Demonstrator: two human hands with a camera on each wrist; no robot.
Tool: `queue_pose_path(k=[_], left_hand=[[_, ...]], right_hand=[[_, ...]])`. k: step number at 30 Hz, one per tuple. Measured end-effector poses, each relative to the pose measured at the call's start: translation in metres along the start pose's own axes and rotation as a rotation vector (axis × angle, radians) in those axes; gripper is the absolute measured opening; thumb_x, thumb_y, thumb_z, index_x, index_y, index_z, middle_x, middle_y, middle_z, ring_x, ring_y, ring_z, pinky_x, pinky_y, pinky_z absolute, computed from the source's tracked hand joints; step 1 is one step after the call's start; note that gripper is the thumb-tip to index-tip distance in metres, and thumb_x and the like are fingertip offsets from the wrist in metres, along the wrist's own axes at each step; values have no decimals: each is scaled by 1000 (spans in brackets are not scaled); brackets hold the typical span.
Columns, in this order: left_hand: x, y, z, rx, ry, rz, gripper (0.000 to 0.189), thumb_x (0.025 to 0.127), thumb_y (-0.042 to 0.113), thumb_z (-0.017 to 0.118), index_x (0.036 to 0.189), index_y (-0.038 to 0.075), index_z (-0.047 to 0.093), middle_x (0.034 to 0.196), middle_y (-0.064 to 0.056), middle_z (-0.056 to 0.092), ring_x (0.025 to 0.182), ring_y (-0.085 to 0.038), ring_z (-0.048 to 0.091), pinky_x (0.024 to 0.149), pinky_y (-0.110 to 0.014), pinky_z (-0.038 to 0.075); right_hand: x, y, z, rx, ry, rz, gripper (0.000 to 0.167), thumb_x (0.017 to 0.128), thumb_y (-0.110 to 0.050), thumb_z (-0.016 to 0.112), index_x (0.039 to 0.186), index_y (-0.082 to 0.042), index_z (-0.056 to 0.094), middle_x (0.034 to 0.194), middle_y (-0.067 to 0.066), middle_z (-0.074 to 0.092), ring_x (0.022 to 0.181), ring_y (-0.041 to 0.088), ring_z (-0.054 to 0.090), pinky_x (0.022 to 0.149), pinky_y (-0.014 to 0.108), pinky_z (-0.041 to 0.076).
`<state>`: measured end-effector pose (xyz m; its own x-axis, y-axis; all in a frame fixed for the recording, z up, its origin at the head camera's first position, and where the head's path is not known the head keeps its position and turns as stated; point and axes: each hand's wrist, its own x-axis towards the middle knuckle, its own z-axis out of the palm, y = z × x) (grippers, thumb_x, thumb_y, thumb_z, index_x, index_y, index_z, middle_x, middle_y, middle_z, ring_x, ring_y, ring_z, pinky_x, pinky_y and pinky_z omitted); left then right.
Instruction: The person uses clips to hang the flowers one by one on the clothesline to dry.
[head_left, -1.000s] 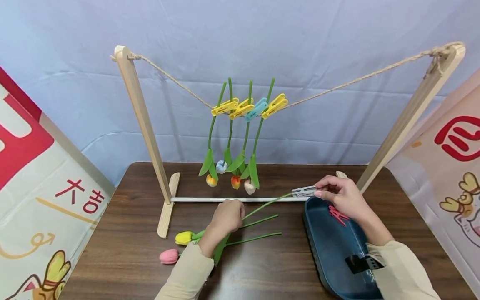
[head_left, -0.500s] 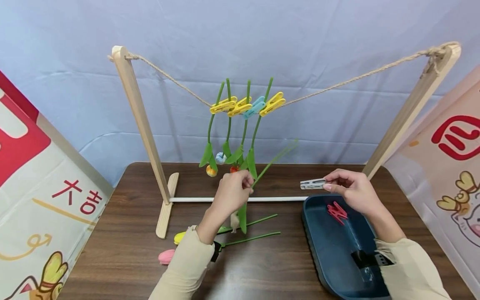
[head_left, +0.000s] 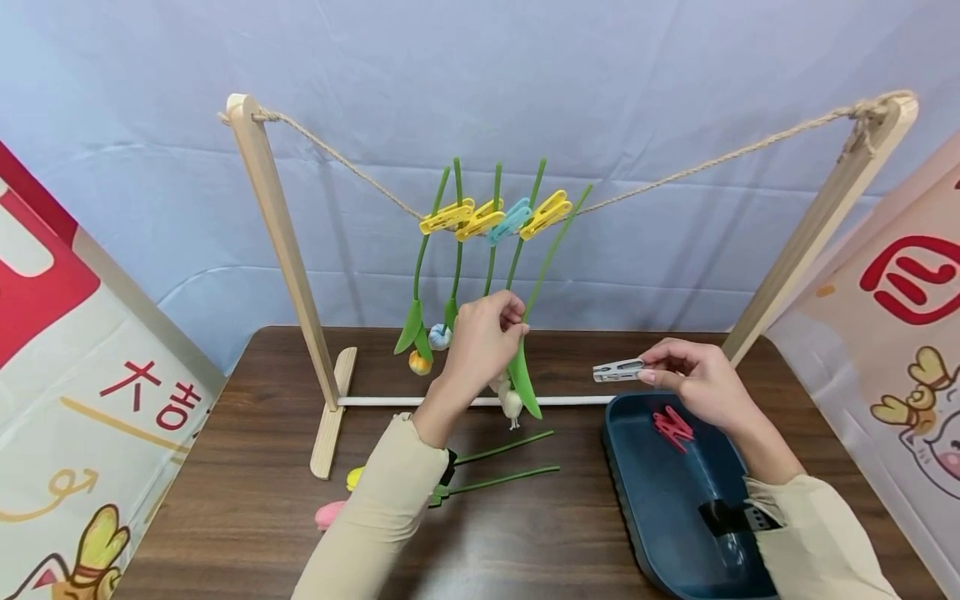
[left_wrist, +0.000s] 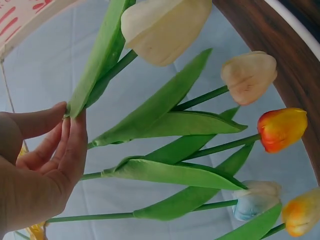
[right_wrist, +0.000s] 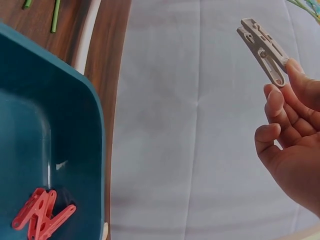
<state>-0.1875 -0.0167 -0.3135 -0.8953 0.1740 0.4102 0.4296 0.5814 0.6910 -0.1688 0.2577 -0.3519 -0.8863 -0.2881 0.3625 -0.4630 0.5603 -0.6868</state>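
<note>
My left hand (head_left: pixel 483 337) pinches a cream tulip (left_wrist: pixel 165 30) near the base of its leaves, bloom downward. Its bare green stem (head_left: pixel 558 242) slants up and crosses the twine (head_left: pixel 667 179), right of the last yellow clothespin (head_left: pixel 546 214). Farther left, several tulips hang bloom down from yellow and blue clothespins (head_left: pixel 510 221); my left hand hides part of them in the head view. Over the tray's far end, my right hand (head_left: pixel 693 379) holds a grey clothespin (right_wrist: pixel 262 50) by its handle end between thumb and fingers, its gripping end pointing left toward the tulips.
A dark blue tray (head_left: pixel 626 508) stands at the right with red clothespins (head_left: pixel 673 429) inside. A pink tulip (head_left: pixel 328 515) and a yellow tulip (head_left: pixel 354 477) lie on the table, partly behind my left sleeve. Wooden posts (head_left: pixel 281 242) carry the twine; a white rod (head_left: pixel 420 402) joins their feet.
My left hand has lifted the cream tulip from the table, swinging its stem up to the twine. The grey clothespin has come away from the stem end; my right hand stays near the tray.
</note>
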Motion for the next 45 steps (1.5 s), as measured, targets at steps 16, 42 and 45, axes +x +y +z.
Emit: queue_pose_path(k=[16, 42, 45], left_hand=[[6, 7, 3, -14, 59, 1, 7, 81, 5, 68, 86, 3, 64, 79, -4, 63, 72, -14, 59, 63, -22, 46], [12, 8, 8, -13, 129, 32, 8, 79, 4, 69, 85, 3, 65, 76, -4, 63, 68, -14, 59, 63, -24, 45], [12, 8, 8, -13, 126, 28, 8, 79, 4, 69, 85, 3, 64, 76, -4, 63, 68, -14, 60, 63, -24, 46]], right_hand=[[49, -54, -23, -143, 88, -50, 6, 82, -4, 67, 88, -3, 68, 73, 4, 59, 59, 11, 45, 48, 22, 34], [126, -154, -52, -333, 328, -1, 14, 78, -5, 70, 85, 6, 68, 60, 1, 59, 49, -3, 41, 53, 20, 32], [130, -153, -50, -338, 310, 5, 13, 76, -4, 69, 84, 7, 68, 61, 4, 61, 49, -6, 41, 53, 18, 32]])
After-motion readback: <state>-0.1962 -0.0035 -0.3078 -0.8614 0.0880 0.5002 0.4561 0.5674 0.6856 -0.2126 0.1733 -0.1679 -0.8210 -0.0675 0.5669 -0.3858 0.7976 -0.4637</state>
